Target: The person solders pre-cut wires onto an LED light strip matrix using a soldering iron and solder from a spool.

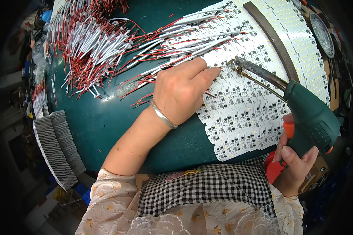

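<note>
My left hand (181, 88), with a silver bangle at the wrist, rests over the left part of the white circuit boards (243, 105). Its thumb and forefinger are pinched on a thin wire, mostly hidden by the fingers. In my right hand (296, 162) is a green soldering gun (312, 117) with an orange trigger. Its dark tip points left and sits just above the boards, a little right of my left fingertips. Red-and-white wires (184, 51) lie in a row beyond my left hand, their ends reaching onto the boards.
A large heap of red-and-white wires (94, 47) covers the table's far left. A dark curved bar (272, 39) lies across the boards. At the right edge stands a round dish (321, 35) of greyish material. Grey ribbed stacks (57, 149) sit at the left table edge.
</note>
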`<state>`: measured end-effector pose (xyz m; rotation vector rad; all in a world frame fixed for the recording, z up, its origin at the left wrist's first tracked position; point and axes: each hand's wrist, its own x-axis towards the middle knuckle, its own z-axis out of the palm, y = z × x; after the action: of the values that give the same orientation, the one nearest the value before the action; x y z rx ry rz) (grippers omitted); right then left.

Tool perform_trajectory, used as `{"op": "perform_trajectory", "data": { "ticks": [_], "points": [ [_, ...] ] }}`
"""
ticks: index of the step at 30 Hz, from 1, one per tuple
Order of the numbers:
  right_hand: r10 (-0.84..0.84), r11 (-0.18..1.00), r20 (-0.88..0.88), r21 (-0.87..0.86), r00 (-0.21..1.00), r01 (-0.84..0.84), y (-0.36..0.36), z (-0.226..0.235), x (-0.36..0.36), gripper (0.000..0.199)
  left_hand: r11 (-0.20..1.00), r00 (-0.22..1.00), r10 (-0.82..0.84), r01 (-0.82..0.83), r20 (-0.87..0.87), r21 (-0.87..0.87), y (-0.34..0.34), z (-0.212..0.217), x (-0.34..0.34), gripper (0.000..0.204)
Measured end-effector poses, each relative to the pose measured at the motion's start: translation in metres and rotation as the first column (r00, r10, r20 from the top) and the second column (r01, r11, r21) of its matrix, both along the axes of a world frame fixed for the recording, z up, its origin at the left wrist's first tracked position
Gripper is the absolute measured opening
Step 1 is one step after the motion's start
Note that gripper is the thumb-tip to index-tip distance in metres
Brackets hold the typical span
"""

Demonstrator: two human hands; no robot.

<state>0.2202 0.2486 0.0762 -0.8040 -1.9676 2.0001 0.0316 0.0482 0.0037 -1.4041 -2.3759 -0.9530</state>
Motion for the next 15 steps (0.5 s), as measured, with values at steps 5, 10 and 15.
{"op": "perform_trajectory", "data": {
  "ticks": [5,10,15],
  "points": [
    [0.103,0.991,-0.044,-0.08,0.994,-0.107,0.01,-0.003,0.006,0.063,0.999,0.999,-0.009,0.01,0.042,-0.033,-0.001,0.002,-0.002,0.044],
    [0.131,0.987,-0.049,-0.086,0.99,-0.135,0.008,-0.011,0.007,0.056,1.0,0.999,-0.003,0.003,0.042,-0.009,0.0,0.001,-0.001,0.043],
    [0.119,0.991,0.003,-0.054,0.993,-0.119,0.002,-0.004,0.0,0.052,1.0,0.998,0.009,-0.008,0.057,-0.022,0.0,0.003,-0.001,0.044]
  ]
}}
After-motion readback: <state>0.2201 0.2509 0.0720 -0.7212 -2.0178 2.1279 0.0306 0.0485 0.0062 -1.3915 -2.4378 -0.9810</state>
